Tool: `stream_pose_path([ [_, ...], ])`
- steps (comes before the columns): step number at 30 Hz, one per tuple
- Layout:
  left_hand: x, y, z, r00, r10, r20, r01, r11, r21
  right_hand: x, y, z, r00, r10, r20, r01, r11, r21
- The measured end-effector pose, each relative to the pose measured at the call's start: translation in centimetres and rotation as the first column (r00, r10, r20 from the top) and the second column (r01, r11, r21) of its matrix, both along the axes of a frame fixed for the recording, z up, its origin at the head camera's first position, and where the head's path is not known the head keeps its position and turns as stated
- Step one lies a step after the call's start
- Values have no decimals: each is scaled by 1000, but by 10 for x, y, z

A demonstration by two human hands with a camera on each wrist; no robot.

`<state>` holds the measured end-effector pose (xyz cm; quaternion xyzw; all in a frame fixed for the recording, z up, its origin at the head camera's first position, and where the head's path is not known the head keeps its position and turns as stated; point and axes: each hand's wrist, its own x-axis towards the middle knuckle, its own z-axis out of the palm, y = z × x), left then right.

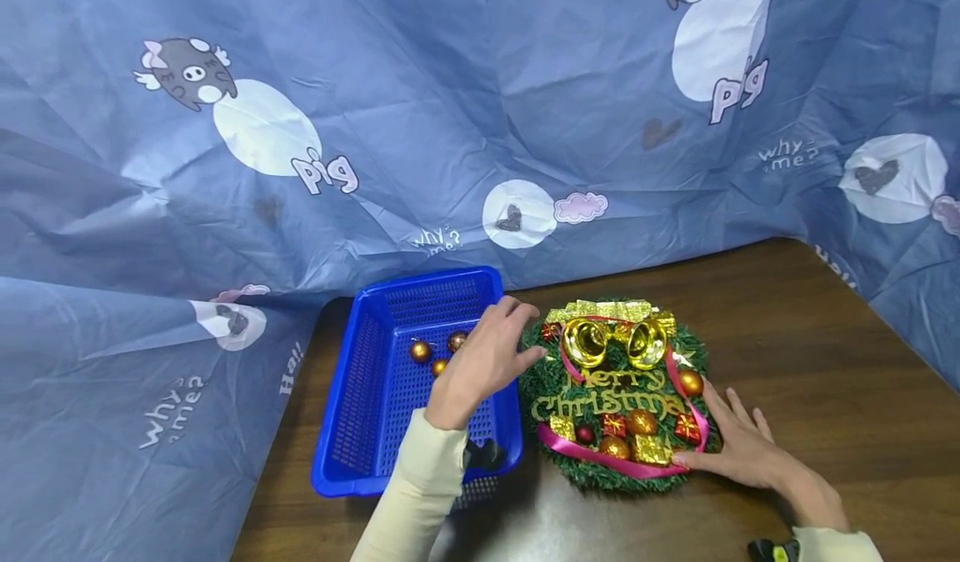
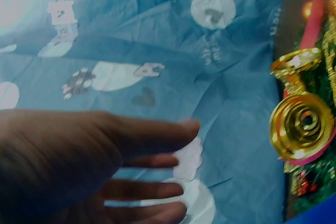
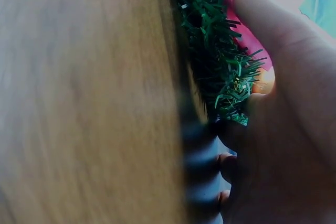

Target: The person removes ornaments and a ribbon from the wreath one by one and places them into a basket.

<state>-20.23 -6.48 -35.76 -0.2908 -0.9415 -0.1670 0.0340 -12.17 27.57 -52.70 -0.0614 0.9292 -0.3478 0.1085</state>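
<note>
At lower centre, the left hand (image 1: 480, 362) hovers relaxed and empty beside the wreath (image 1: 617, 395), the flat right hand (image 1: 738, 445) pressing its edge; steadying firmly seems wise.

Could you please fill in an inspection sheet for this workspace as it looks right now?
Surface: brown wooden table.
Job's things: Christmas wreath lying flat; blue basket beside it, holding three baubles.
Clutter: nothing seen.
Hands: left hand open, fingers straight, over the basket's right edge by the wreath; right hand open, resting on the wreath's lower right edge.
Cables: nothing seen.
Surroundings: blue pig-print cloth draped behind and left.
</note>
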Motion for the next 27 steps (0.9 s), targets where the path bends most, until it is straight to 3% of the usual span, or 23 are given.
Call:
stream_pose_path([
  [5, 11, 19, -16, 993, -106, 44, 111, 985, -128, 2, 0, -1, 1000, 5, 5, -5, 1000, -9],
  [13, 25, 50, -46, 966, -234, 111, 256, 930, -265, 0, 0, 0, 1000, 4, 5, -3, 1000, -9],
  [20, 26, 59, -71, 951, -254, 173, 297, 907, -299, 3, -3, 0, 1000, 6, -21, -6, 1000, -5],
  [27, 21, 61, -79, 947, -278, 158, 315, 900, -300, 2, -2, 1, 1000, 2, -9, -2, 1000, -19],
])
